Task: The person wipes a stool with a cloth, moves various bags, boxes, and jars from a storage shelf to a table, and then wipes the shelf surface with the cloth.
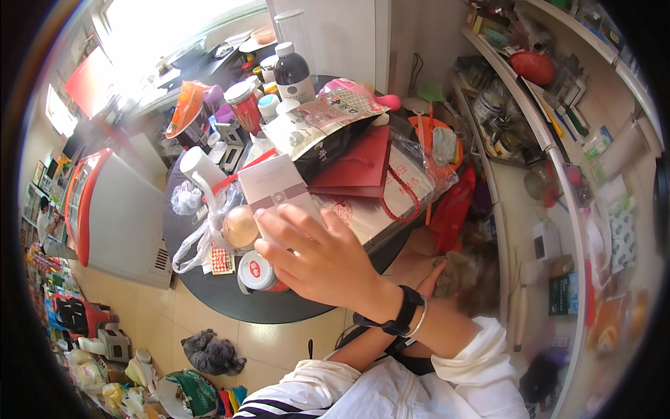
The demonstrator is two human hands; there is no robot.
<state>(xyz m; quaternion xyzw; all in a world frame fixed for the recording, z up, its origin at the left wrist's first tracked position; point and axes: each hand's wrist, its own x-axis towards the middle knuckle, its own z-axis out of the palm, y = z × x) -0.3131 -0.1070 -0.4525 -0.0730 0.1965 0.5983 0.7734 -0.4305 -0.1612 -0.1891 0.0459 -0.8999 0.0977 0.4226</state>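
My right hand [321,255], with a black watch on its wrist, reaches over a round dark table. Its fingers are bent around the lower end of a pale pink box [272,176] with a grey band, and hide that end. A round tan object [239,227] in clear plastic and a white-lidded jar [256,271] lie close by. Under my right forearm my left arm crosses to the right. My left hand [430,281] touches a blurred brown furry thing [467,279]; a finger is stretched out, the others are mostly hidden.
Red paper bags [356,164], a black-and-cream pouch [317,129], a dark bottle [293,73] and a white cup [199,164] crowd the table [293,312]. Loaded shelves [551,153] stand at right. A grey furry animal [211,351] lies on the tiled floor. A person [45,222] is far left.
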